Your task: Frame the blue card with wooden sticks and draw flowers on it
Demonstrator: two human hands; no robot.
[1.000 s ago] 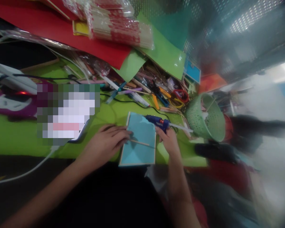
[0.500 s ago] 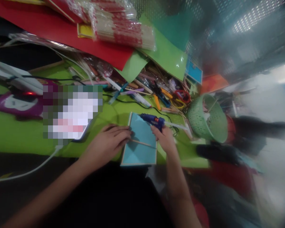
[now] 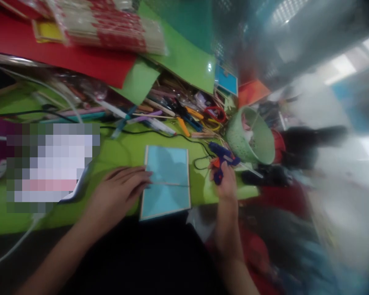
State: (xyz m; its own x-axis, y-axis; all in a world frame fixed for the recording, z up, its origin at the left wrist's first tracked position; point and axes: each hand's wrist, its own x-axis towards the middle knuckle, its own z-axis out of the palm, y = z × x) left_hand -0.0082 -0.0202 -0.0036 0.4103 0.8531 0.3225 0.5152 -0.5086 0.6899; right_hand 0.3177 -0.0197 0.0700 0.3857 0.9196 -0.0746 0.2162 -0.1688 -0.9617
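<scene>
A light blue rectangular panel (image 3: 169, 164) with thin wooden strips along its edges lies near the table's front edge. Across its middle runs a thin wooden stick (image 3: 172, 184). My left hand (image 3: 123, 190) rests at the panel's left side, fingers stretched out, fingertips on the edge close to the stick's left end. To the right of the panel, apart from it, my right hand (image 3: 226, 178) is closed around the handle of a blue hot glue gun (image 3: 223, 153). Its nozzle points up and left, and a clear glue stick (image 3: 252, 169) juts from its back.
A phone (image 3: 55, 164), its screen blurred out, lies on the green tabletop (image 3: 119, 149) at left. Scissors (image 3: 215, 114), pens and sticks are heaped behind the panel. A green basket (image 3: 249, 135) stands at right. Packed wooden sticks (image 3: 110, 28) lie on coloured sheets at the back.
My right hand has moved the glue gun off the panel to the right. My left hand stays at the panel's left edge. The whole view has shifted, with most things now further left.
</scene>
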